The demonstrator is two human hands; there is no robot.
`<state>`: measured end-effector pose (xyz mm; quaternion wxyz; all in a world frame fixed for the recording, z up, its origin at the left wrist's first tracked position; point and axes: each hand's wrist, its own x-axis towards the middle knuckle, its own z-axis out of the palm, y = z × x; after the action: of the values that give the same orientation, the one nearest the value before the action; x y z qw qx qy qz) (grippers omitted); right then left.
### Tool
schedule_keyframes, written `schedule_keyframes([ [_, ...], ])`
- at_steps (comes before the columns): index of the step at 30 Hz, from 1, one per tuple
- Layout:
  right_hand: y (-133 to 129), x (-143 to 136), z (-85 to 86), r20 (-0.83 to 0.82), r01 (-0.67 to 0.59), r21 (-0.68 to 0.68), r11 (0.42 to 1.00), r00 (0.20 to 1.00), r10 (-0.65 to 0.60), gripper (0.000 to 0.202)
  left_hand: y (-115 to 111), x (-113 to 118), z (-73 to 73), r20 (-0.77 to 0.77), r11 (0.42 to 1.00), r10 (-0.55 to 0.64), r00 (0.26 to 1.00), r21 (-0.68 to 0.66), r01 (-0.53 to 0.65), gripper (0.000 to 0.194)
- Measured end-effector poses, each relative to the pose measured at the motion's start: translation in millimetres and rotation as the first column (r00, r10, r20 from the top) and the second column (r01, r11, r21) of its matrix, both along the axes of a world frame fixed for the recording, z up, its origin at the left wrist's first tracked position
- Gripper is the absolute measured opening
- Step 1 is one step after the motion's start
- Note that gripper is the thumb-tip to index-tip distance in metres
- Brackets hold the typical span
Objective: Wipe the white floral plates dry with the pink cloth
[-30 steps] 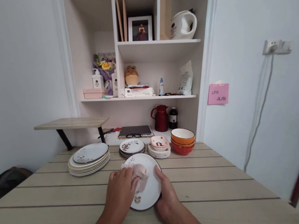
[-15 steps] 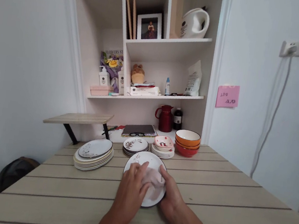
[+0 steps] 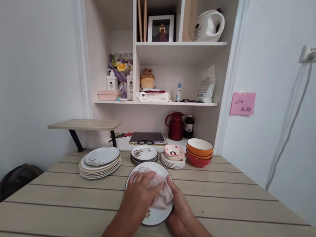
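A white plate [image 3: 158, 215] with a dark rim and a floral print is held above the wooden table, tilted toward me. My right hand [image 3: 179, 210] grips its right edge, thumb over the rim and fingers beneath. On the plate's face my left hand [image 3: 141, 192] presses a crumpled pale pink cloth [image 3: 164, 195], its fingers bent over the cloth. Part of the cloth and the plate's left side are hidden under that hand. Just behind the plate stands a stack of small dark-rimmed plates [image 3: 144, 153].
To the left is a stack of larger plates [image 3: 102, 157]. Small white dishes [image 3: 173, 163] topped by a pink bowl [image 3: 173, 151] stand beside orange and red bowls [image 3: 199, 149] at the back. A raised wooden shelf [image 3: 85, 124], laptop [image 3: 147, 137] and red jug [image 3: 175, 126] lie beyond.
My left hand has slid the cloth left and up across the plate, and the cloth is more spread out. The plate has turned and come slightly nearer; my right hand still grips its edge.
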<state>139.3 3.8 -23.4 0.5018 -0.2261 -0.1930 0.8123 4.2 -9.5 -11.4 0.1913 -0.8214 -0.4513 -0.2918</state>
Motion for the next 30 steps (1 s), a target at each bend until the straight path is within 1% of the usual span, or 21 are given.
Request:
schedule_keyframes([
  [2,-1,-4,0.7,0.011,0.004,-0.017,1.000,1.000,-0.004,0.045,4,-2,-0.3,0.013,0.992,0.115,0.993,0.054,-0.116,0.041],
  [5,0,-6,0.3,0.004,0.016,-0.038,0.999,1.000,-0.016,0.049,7,-7,1.4,0.063,0.959,0.266,0.962,0.081,-0.270,0.036],
  [7,2,-5,-0.7,-0.011,0.032,-0.052,0.998,0.999,-0.032,0.051,7,-9,3.5,0.083,0.940,0.325,0.942,0.080,-0.331,0.032],
  [9,5,-3,-1.8,-0.031,0.044,-0.071,0.997,0.998,-0.046,0.054,5,-9,5.4,0.081,0.934,0.345,0.935,0.068,-0.350,0.025],
  [11,8,1,-2.5,-0.047,0.052,-0.081,0.995,0.997,-0.056,0.056,3,-8,6.6,0.072,0.942,0.327,0.942,0.054,-0.331,0.018],
  [14,11,7,-2.5,-0.053,0.073,-0.082,0.994,0.996,-0.077,0.056,-1,-6,6.4,0.086,0.966,0.247,0.965,0.057,-0.253,0.011],
  [16,12,9,-1.4,-0.061,0.074,-0.069,0.995,0.995,-0.078,0.055,-2,-5,5.3,0.097,0.982,0.162,0.982,0.077,-0.170,0.010],
  [18,11,10,0.4,-0.075,0.058,-0.044,0.997,0.995,-0.061,0.054,-4,-3,3.8,0.078,0.993,0.055,0.995,0.098,-0.063,0.010],
  [19,9,10,1.3,-0.077,0.049,-0.033,0.998,0.996,-0.051,0.053,-5,-2,3.0,0.058,0.995,-0.001,0.998,0.101,-0.005,0.014],
  [22,6,8,2.7,-0.051,0.014,-0.046,0.999,0.999,-0.016,0.051,-5,0,0.6,-0.028,0.986,-0.154,0.988,0.063,0.155,0.033],
  [24,5,6,2.0,-0.031,-0.001,-0.055,0.999,1.000,-0.001,0.051,-3,1,-0.9,-0.072,0.975,-0.221,0.973,0.022,0.223,0.038],
  [26,4,4,1.1,-0.026,0.006,-0.041,0.999,1.000,-0.007,0.051,1,2,-2.3,-0.097,0.972,-0.234,0.967,-0.007,0.235,0.038],
  [27,4,3,1.0,-0.024,0.018,-0.035,0.999,1.000,-0.019,0.050,3,2,-3.1,-0.102,0.976,-0.217,0.971,-0.010,0.217,0.038],
  [30,2,0,2.1,-0.011,0.037,-0.037,0.999,0.999,-0.037,0.048,8,1,-6.1,-0.107,0.995,-0.091,0.990,0.028,0.095,0.043],
])
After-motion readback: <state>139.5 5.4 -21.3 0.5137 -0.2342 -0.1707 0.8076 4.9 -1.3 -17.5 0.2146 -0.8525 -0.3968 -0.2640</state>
